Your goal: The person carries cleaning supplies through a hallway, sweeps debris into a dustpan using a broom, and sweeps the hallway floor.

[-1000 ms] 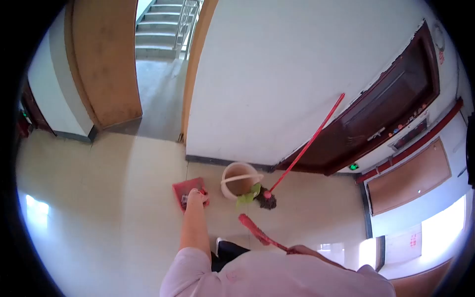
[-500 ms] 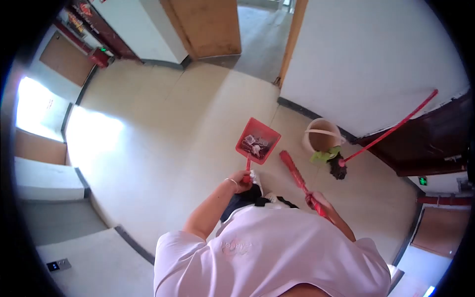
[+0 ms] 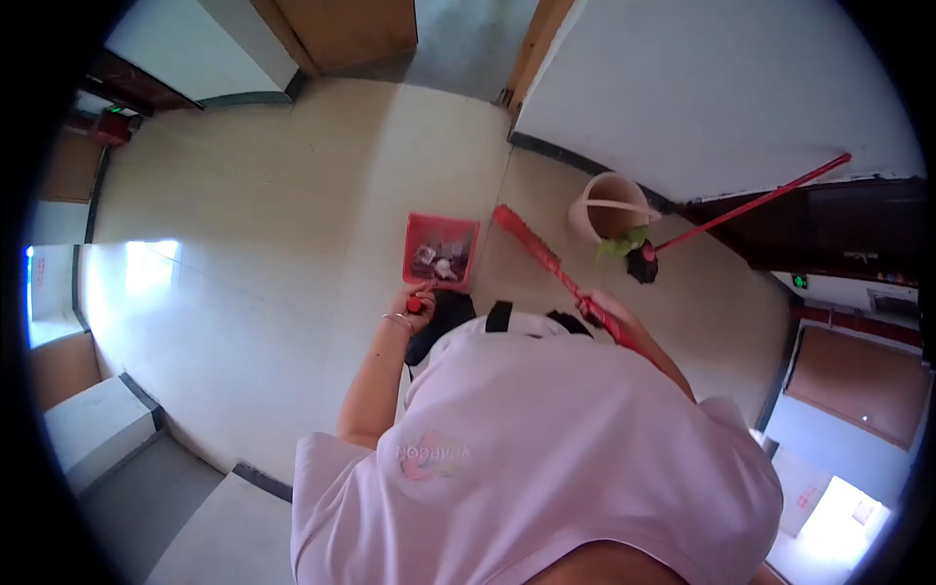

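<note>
Left hand (image 3: 409,294), just left of frame centre: fingers wrapped round the grip of a red dustpan (image 3: 442,223), red handle end poking out of the fist. Bracelet (image 3: 397,319) on that wrist. Pan is centre-left, near the dark-clad leg (image 3: 448,308); whether it touches the floor (image 3: 292,210), can't tell. Inside: crumpled whitish scraps (image 3: 445,268) plus darker bits, bunched toward the handle side.

Right hand (image 3: 609,306), right of centre: grasping the red broom (image 3: 527,240), handle slanting down-right toward the forearm, bristle end pointing up-left. Bristles apart from the pan, at its right; floor contact unclear.

Upper right: beige bucket (image 3: 582,216), its carry handle (image 3: 624,207) across the opening. Green leafy piece (image 3: 617,248) by the bucket's lower right side, real or plastic unclear. Dark mop head (image 3: 641,266) just beside it, red pole (image 3: 765,197) slanting up-right toward the wall (image 3: 702,107).

Handling, my judgement: pan level, or tipped slightly back to the handle side, since the scraps look light and loose. Firm left grip against twisting. Broom angled clear of the leg; bristles could rest over the load if scraps slide. Swing wide of bucket and mop pole, as a bump could topple either.
</note>
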`<control>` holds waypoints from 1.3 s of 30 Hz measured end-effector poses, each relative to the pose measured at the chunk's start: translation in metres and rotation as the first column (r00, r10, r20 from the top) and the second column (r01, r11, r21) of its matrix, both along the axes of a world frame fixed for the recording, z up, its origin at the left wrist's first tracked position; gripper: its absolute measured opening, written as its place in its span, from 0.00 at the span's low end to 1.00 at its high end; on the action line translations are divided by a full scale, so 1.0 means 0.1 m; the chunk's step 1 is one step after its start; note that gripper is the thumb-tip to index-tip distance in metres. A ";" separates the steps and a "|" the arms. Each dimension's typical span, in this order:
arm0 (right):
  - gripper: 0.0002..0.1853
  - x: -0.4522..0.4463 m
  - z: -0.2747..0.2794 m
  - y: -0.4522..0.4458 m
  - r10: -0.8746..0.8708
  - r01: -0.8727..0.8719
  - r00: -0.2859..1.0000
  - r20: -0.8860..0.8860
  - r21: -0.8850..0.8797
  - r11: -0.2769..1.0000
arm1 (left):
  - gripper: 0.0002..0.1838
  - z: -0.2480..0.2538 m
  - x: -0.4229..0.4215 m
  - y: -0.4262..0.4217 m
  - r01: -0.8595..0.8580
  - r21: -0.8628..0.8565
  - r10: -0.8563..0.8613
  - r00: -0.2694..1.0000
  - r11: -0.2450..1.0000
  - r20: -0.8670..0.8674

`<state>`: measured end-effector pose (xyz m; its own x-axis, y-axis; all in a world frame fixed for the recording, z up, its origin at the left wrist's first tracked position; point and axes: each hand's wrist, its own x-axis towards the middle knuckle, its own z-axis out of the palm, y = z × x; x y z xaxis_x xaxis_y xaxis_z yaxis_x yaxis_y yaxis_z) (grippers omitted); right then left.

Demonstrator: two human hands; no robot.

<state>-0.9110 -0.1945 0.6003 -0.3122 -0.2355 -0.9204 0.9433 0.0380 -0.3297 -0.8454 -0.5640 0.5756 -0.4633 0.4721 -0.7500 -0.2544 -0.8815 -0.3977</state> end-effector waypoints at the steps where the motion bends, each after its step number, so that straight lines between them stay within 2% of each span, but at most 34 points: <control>1: 0.04 -0.10 0.02 -0.15 -0.112 0.114 0.993 0.045 -0.040 0.993 | 0.03 0.06 -0.02 -0.12 0.001 0.006 -0.001 1.000 1.000 0.012; 2: 0.03 -0.21 0.04 -0.28 -0.220 0.227 0.972 0.089 -0.078 0.971 | 0.03 0.12 -0.04 -0.20 0.047 -0.004 -0.047 0.997 0.999 -0.068; 3: 0.03 -0.33 0.00 -0.38 -0.226 0.234 0.968 0.106 -0.076 0.969 | 0.03 0.18 -0.07 -0.27 0.054 -0.005 -0.054 0.997 0.999 -0.050; 5: 0.04 -0.52 -0.08 -0.55 -0.267 0.281 0.956 0.119 -0.121 0.952 | 0.04 0.30 -0.17 -0.39 0.120 -0.126 -0.127 0.991 0.985 -0.048; 8: 0.03 -0.85 -0.11 -0.82 -0.225 0.231 0.972 0.065 -0.110 0.967 | 0.06 0.35 -0.43 -0.57 0.193 -0.216 -0.196 0.981 0.957 0.010; 9: 0.03 -0.97 -0.08 -0.92 -0.240 0.245 0.969 0.055 -0.122 0.962 | 0.06 0.40 -0.53 -0.62 0.195 -0.230 -0.206 0.978 0.953 -0.024; 12: 0.04 -1.35 -0.06 -1.10 -0.218 0.220 0.975 0.036 -0.115 0.969 | 0.05 0.51 -0.87 -0.75 0.183 -0.209 -0.197 0.979 0.961 -0.048; 14: 0.04 -1.66 -0.16 -1.25 -0.243 0.259 0.965 0.097 -0.226 0.939 | 0.05 0.53 -1.13 -0.89 0.149 -0.205 -0.160 0.986 0.967 -0.038; 17: 0.05 -2.16 -0.12 -1.61 -0.249 0.269 0.963 0.108 -0.263 0.927 | 0.04 0.69 -1.57 -1.05 0.147 -0.197 -0.160 0.986 0.969 -0.049; 18: 0.05 -2.33 -0.06 -1.74 -0.230 0.225 0.973 0.001 -0.219 0.949 | 0.04 0.70 -1.71 -1.13 0.150 -0.177 -0.167 0.982 0.973 -0.088; 20: 0.05 -2.71 0.05 -1.98 -0.280 0.280 0.959 0.040 -0.283 0.917 | 0.05 0.82 -2.01 -1.24 0.154 -0.169 -0.174 0.978 0.974 -0.112; 22: 0.05 -3.04 0.12 -2.17 -0.323 0.341 0.940 0.110 -0.317 0.885 | 0.05 1.06 -2.36 -1.31 0.182 -0.233 -0.205 0.976 0.955 -0.077; 23: 0.04 -3.20 0.15 -2.22 -0.300 0.315 0.949 0.097 -0.342 0.886 | 0.05 1.15 -2.49 -1.29 0.202 -0.271 -0.223 0.974 0.941 -0.047; 24: 0.04 -3.45 0.20 -2.28 -0.280 0.285 0.958 0.068 -0.368 0.885 | 0.06 1.21 -2.68 -1.30 0.230 -0.409 -0.241 0.970 0.883 0.026; 25: 0.04 -3.67 0.24 -2.33 -0.287 0.285 0.956 0.051 -0.377 0.882 | 0.06 1.24 -2.88 -1.35 0.229 -0.417 -0.249 0.969 0.879 0.009; 27: 0.03 -3.98 0.46 -2.44 -0.254 0.285 0.958 0.130 -0.395 0.873 | 0.07 1.32 -3.23 -1.43 0.203 -0.312 -0.215 0.977 0.928 -0.004; 28: 0.03 -4.17 0.35 -2.48 -0.243 0.263 0.965 0.101 -0.428 0.865 | 0.07 1.29 -3.42 -1.47 0.175 -0.287 -0.183 0.983 0.942 0.001; 29: 0.03 -4.33 0.44 -2.50 -0.254 0.270 0.963 0.094 -0.425 0.864 | 0.07 1.32 -3.61 -1.47 0.184 -0.283 -0.193 0.981 0.941 -0.006; 31: 0.04 -4.47 0.71 -2.59 -0.257 0.245 0.966 0.004 -0.312 0.918 | 0.07 1.38 -3.90 -1.47 0.235 -0.342 -0.255 0.967 0.910 -0.016; 35: 0.03 -5.02 0.81 -2.71 -0.258 0.260 0.965 0.044 -0.288 0.922 | 0.07 1.42 -4.64 -1.56 0.255 -0.323 -0.300 0.949 0.912 -0.100; 39: 0.03 -5.62 0.75 -2.69 -0.304 0.318 0.948 0.095 -0.338 0.886 | 0.05 1.33 -5.50 -1.60 0.368 -0.217 -0.388 0.920 0.904 -0.052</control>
